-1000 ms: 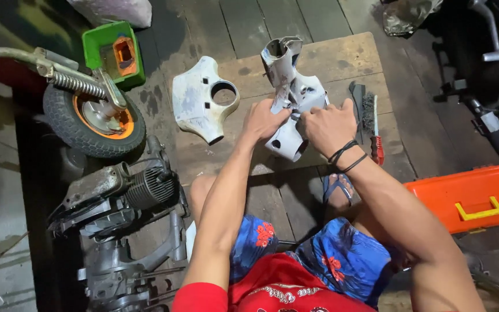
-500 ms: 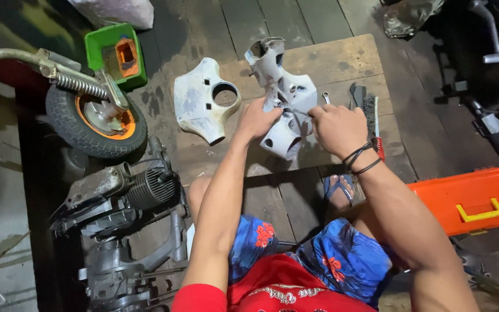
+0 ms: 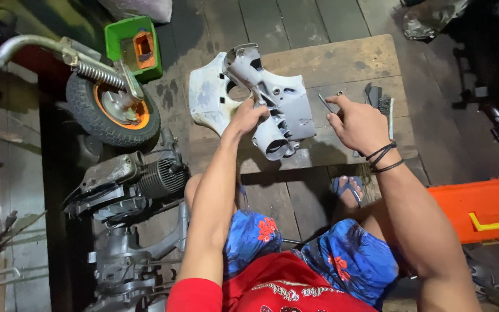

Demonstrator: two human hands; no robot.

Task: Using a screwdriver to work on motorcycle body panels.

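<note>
Small wheel (image 3: 112,110) and engine block (image 3: 140,179) lay at far left, out of the way. Left hand (image 3: 248,115) gripped the grey housing (image 3: 275,107), tilted off the wooden board (image 3: 342,60) to expose its underside. Right hand (image 3: 358,122) pinched a thin metal tool (image 3: 325,103), fingertips pressed together.

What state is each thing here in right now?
Grey housing: lifted and tilted, gripped by the left hand.
Right hand: off the housing, pinching a small thin part.
White cover: lying flat on the wooden board.
Orange toolbox: lid shut.
Wheel: off the scooter, lying on the floor.
</note>
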